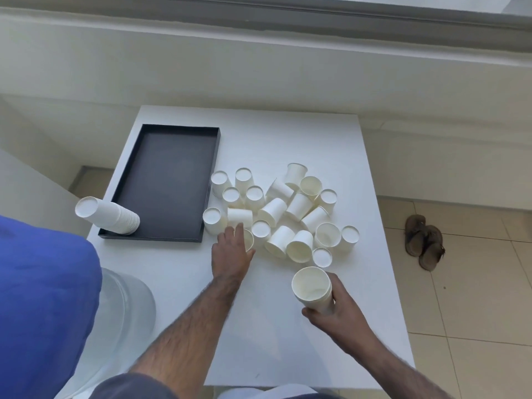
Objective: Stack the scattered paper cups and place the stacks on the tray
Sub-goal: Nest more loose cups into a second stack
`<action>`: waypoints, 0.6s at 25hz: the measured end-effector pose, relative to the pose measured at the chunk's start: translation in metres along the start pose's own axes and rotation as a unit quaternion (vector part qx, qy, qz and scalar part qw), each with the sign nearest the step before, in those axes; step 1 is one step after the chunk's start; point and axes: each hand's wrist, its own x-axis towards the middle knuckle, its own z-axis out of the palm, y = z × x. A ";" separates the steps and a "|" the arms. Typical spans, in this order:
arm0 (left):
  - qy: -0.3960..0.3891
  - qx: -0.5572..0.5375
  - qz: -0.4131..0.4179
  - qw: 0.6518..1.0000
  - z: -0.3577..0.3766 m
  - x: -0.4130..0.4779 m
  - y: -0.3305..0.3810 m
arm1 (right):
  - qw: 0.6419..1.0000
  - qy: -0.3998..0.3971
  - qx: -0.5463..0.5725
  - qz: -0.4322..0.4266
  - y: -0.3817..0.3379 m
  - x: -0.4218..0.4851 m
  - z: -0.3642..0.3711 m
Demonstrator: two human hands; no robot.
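Your right hand (335, 308) grips a short stack of white paper cups (312, 286) over bare white bench (288, 355); your left hand (231, 249) closes on a loose cup (248, 239) beside the black rectangular tray (169, 180).

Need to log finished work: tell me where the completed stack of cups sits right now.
In the head view, the finished stack stands upside down in the near-left corner of the black tray, left of the scattered cups.
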 end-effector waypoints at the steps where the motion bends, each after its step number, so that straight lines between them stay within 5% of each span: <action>1: -0.005 -0.029 -0.014 0.999 -0.005 -0.004 0.000 | 1.000 0.004 -0.017 -0.004 0.000 0.001 0.000; 3: -0.011 -0.153 -0.060 0.986 -0.019 -0.018 -0.002 | 0.998 0.013 -0.055 -0.017 0.000 0.004 0.000; 6: -0.003 -0.406 -0.113 0.907 -0.041 -0.043 -0.009 | 0.991 0.019 -0.125 -0.031 0.002 0.013 0.005; 9: -0.040 -0.515 -0.095 0.851 -0.066 -0.068 -0.008 | 0.976 0.012 -0.213 -0.036 0.005 0.021 0.015; 15: -0.118 -0.464 -0.002 0.878 -0.091 -0.093 0.014 | 0.961 0.009 -0.260 -0.096 -0.006 0.035 0.033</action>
